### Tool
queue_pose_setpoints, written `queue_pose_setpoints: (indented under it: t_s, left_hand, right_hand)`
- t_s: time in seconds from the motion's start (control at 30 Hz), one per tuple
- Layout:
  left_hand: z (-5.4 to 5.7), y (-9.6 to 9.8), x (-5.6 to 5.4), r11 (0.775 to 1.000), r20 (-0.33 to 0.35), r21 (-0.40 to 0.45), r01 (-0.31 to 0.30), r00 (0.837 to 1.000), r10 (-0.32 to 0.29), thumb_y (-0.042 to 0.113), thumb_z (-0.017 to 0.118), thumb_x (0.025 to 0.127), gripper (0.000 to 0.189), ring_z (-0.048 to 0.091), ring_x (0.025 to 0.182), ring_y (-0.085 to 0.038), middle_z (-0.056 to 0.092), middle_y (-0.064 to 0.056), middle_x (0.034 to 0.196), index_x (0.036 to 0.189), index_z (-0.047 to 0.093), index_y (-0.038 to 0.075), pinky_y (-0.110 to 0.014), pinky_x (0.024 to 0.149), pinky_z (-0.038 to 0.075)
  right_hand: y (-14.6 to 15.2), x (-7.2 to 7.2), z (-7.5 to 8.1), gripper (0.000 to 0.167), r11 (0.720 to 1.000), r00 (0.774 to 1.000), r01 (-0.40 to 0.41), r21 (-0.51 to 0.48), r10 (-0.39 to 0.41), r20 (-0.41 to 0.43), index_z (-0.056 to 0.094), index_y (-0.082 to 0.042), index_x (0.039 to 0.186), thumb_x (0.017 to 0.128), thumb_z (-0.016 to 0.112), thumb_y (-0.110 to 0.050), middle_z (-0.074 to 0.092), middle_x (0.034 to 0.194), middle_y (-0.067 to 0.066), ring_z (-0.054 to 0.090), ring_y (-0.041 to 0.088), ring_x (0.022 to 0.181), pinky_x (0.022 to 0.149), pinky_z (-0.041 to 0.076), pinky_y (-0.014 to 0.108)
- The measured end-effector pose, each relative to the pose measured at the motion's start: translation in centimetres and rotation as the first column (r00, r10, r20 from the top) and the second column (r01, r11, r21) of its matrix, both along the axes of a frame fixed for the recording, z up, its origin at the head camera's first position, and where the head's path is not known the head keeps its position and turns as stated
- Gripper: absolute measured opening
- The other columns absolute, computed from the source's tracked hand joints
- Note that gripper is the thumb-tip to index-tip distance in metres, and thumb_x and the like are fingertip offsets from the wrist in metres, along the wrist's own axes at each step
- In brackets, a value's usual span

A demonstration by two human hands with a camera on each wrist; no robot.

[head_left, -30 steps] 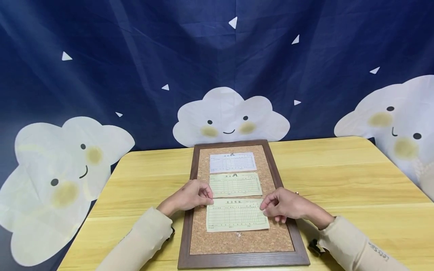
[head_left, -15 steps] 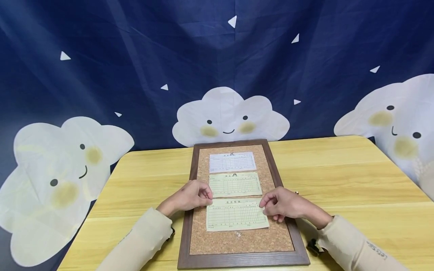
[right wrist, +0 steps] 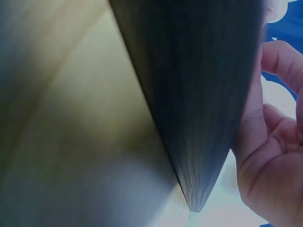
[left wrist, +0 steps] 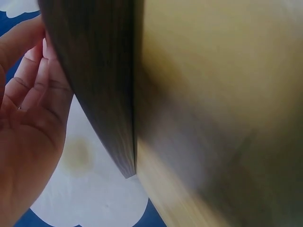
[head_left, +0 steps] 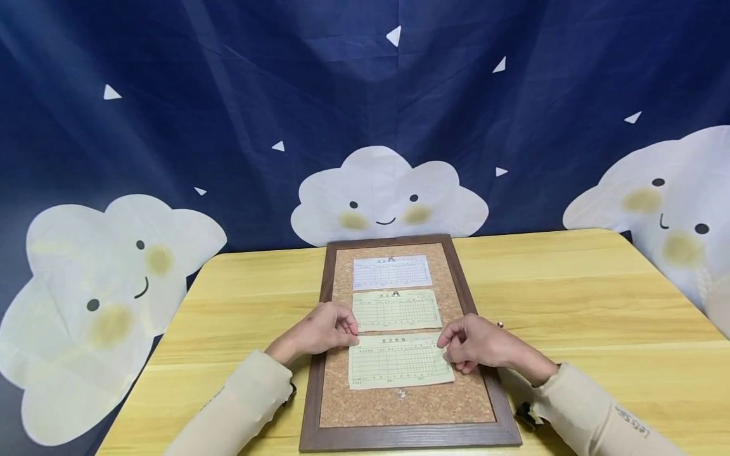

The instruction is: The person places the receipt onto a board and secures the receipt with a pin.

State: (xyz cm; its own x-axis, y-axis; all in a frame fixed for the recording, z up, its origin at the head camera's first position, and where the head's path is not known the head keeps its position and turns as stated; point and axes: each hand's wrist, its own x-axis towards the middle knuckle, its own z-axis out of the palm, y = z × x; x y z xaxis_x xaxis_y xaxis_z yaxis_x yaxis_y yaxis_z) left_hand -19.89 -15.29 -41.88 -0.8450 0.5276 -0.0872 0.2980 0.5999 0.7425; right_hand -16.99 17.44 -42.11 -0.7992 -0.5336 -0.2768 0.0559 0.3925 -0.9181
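A pale green printed form point(head_left: 400, 364) lies on the lower part of a corkboard point(head_left: 406, 436) with a dark wooden frame. My left hand point(head_left: 326, 329) pinches the form at its top left corner. Its right edge, close to the upper corner, is between the thumb and index finger of my right hand point(head_left: 476, 342). Above it, another green form point(head_left: 396, 313) and a white form point(head_left: 391, 275) are on the cork, each with a small dark object at its top edge. Both wrist views show the board's frame point(left wrist: 94, 80) beside the hands and hide the forms.
The board lies on a light wooden table point(head_left: 570, 291), near its front edge. A small shiny object point(head_left: 500, 325) sits right of the board, by the right hand. A whitish mark point(head_left: 401, 395) shows on the cork below the lowest form. A dark blue cloud-print curtain point(head_left: 365, 82) hangs behind.
Both hands keep their grip on the lowest green form, which stays in nearly the same place. Only a very slight shift of the whole view shows.
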Motion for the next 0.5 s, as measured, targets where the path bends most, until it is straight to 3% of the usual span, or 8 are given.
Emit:
queue_pose_setpoints:
  t_s: [0.37, 0.5]
  left_hand:
    - [-0.14, 0.22, 0.11, 1.0, -0.038, -0.021, -0.022, 0.999, 0.021, 0.003, 0.081, 0.082, 0.017, 0.058, 0.066, -0.008, 0.062, 0.006, 0.07, 0.077, 0.066, 0.01, -0.022, 0.062, 0.05]
    - [-0.18, 0.33, 0.23, 0.999, -0.049, -0.026, -0.034, 0.998, 0.033, 0.002, 0.081, 0.081, 0.018, 0.058, 0.066, -0.008, 0.06, 0.005, 0.071, 0.076, 0.066, 0.01, -0.022, 0.062, 0.05]
  right_hand:
    - [-0.22, 0.07, 0.42, 0.024, 0.996, 1.0, -0.002, 0.089, 0.005, -0.03, 0.063, 0.003, 0.094, 0.074, 0.055, 0.014, 0.055, 0.066, 0.006, 0.058, 0.016, 0.056, 0.055, 0.056, 0.033]
    - [-0.27, 0.16, 0.48, 0.019, 0.994, 0.998, -0.016, 0.112, 0.022, -0.055, 0.062, 0.002, 0.094, 0.077, 0.062, 0.012, 0.054, 0.067, 0.005, 0.058, 0.016, 0.057, 0.055, 0.056, 0.035]
